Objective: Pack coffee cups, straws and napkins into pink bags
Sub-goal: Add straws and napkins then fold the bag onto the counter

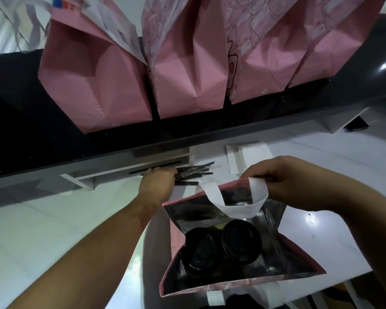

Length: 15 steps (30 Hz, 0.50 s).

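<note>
An open pink bag (pixel 176 237) with a silver lining stands on the white counter in front of me. Two coffee cups with black lids (pixel 240 240) sit side by side inside it. My right hand (pixel 283 181) pinches the far rim of the bag beside its white handle (pixel 239 204) and holds the mouth open. My left hand (pixel 158 184) reaches forward onto a small pile of black wrapped straws (pixel 194 172) lying on the counter, its fingers curled over their near ends. White napkins (pixel 247 159) lie flat just behind the bag.
Several filled pink bags (pixel 187 70) stand in a row on the raised dark ledge (pixel 54 141) behind the counter. A slot in the ledge's front runs just beyond the straws. The white counter (pixel 42 230) stretches to the left.
</note>
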Each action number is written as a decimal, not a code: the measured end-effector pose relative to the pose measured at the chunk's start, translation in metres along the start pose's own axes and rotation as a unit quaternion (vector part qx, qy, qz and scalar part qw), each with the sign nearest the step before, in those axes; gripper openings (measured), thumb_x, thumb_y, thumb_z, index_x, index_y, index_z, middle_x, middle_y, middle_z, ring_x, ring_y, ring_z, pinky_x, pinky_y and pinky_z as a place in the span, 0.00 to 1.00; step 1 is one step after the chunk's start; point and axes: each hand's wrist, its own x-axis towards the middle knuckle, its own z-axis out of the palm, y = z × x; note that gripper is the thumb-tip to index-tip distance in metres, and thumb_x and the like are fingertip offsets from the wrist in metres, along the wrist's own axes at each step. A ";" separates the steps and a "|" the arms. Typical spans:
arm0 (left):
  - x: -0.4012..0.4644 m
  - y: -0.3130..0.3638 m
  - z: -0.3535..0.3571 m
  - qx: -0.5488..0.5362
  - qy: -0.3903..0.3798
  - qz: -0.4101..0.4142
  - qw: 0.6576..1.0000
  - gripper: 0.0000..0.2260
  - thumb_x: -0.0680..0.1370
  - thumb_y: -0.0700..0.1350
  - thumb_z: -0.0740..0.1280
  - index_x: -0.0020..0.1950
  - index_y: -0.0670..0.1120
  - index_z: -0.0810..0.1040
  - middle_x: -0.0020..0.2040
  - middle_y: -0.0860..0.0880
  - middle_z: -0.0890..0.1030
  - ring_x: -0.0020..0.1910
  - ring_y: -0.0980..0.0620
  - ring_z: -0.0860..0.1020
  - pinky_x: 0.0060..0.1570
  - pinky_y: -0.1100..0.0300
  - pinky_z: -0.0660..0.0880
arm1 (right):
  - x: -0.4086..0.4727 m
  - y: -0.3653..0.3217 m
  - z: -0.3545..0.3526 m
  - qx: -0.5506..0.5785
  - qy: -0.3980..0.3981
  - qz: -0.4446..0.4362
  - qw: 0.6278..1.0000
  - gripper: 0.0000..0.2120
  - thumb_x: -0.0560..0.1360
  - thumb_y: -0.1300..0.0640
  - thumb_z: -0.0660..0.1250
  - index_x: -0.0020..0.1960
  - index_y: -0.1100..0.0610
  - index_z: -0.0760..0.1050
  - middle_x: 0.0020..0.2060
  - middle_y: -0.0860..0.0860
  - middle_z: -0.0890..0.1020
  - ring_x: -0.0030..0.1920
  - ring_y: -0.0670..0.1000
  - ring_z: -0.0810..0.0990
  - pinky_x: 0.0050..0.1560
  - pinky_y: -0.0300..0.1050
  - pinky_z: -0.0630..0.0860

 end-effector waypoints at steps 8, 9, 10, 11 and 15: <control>0.002 -0.004 -0.003 -0.023 -0.006 0.022 0.999 0.11 0.83 0.46 0.63 0.60 0.54 0.84 0.56 0.49 0.83 0.53 0.45 0.81 0.57 0.53 0.76 | 0.003 0.000 0.001 -0.001 0.004 -0.008 1.000 0.10 0.79 0.55 0.68 0.54 0.42 0.84 0.48 0.43 0.86 0.49 0.48 0.84 0.53 0.55 0.83; 0.001 -0.004 -0.003 -0.024 -0.008 0.025 0.999 0.11 0.82 0.46 0.64 0.60 0.54 0.84 0.56 0.49 0.83 0.53 0.45 0.81 0.57 0.53 0.76 | 0.003 0.000 0.001 -0.001 0.004 -0.009 1.000 0.10 0.79 0.55 0.68 0.54 0.43 0.85 0.48 0.43 0.86 0.49 0.48 0.84 0.53 0.56 0.83; 0.000 -0.004 -0.003 -0.026 -0.009 0.026 0.999 0.11 0.82 0.46 0.64 0.60 0.54 0.84 0.56 0.50 0.84 0.53 0.46 0.81 0.56 0.53 0.76 | 0.003 0.000 0.001 -0.003 0.004 -0.010 1.000 0.10 0.79 0.55 0.68 0.54 0.43 0.85 0.48 0.43 0.86 0.49 0.48 0.84 0.53 0.56 0.83; -0.001 -0.003 -0.003 -0.026 -0.008 0.026 0.999 0.11 0.82 0.46 0.64 0.60 0.54 0.84 0.56 0.50 0.84 0.53 0.46 0.81 0.56 0.54 0.76 | 0.003 0.000 0.001 -0.003 0.004 -0.010 1.000 0.10 0.79 0.55 0.68 0.54 0.43 0.85 0.48 0.43 0.86 0.49 0.48 0.84 0.53 0.56 0.83; -0.005 -0.002 -0.004 -0.039 0.008 0.023 0.999 0.11 0.82 0.47 0.64 0.61 0.53 0.83 0.58 0.51 0.84 0.55 0.47 0.81 0.58 0.53 0.76 | 0.002 -0.001 0.001 0.003 0.004 -0.008 1.000 0.10 0.77 0.50 0.67 0.54 0.42 0.84 0.48 0.42 0.86 0.50 0.48 0.84 0.53 0.55 0.83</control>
